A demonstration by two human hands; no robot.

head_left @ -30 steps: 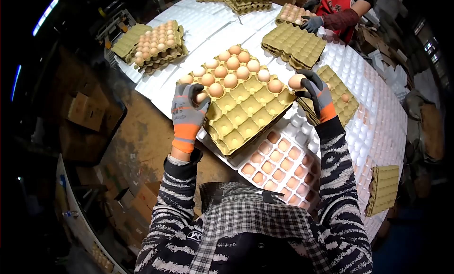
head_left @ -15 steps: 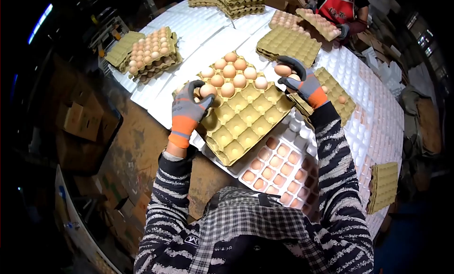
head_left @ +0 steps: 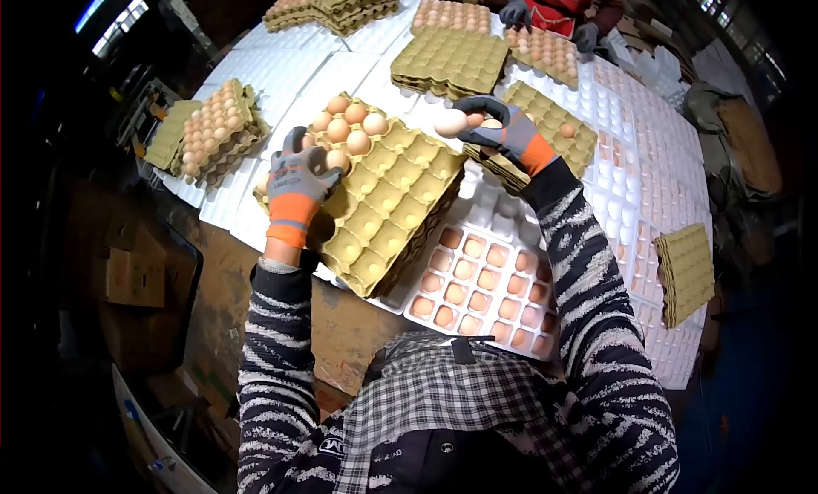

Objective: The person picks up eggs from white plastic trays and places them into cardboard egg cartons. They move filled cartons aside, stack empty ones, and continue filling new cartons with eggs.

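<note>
Eggs (head_left: 351, 126) are what I'm lifting out of the greenish pulp tray (head_left: 383, 208) that sits tilted across the middle of the worktop (head_left: 682, 179). Only a small cluster is left in it, at its far left corner; every other cup shows bare. My left hand (head_left: 294, 187) sits at the tray's left edge with its fingers (head_left: 317, 160) curled around an egg at the near side of that cluster. My right hand (head_left: 503, 132) hovers past the tray's far right corner, fingers clenched on a pale egg (head_left: 451, 122), with what looks like a second one tucked behind it. I judge the step to be emptying this tray, and it is well along.

Near me lies the white plastic tray (head_left: 481, 277), its cups showing pinkish eggs. Farther off are a stack of empty pulp trays (head_left: 450, 61) and a loaded stack (head_left: 211, 129) at the left. A co-worker's gloved hand (head_left: 515, 11) works at the far edge.

Next, I judge, both hands need a soft release into free cups, without knocking shells together, before going back for the last cluster.

Compared with half a second ago, fewer eggs remain in the tray, my right hand has lifted farther from it, and my left has a fresh egg from the front row.
</note>
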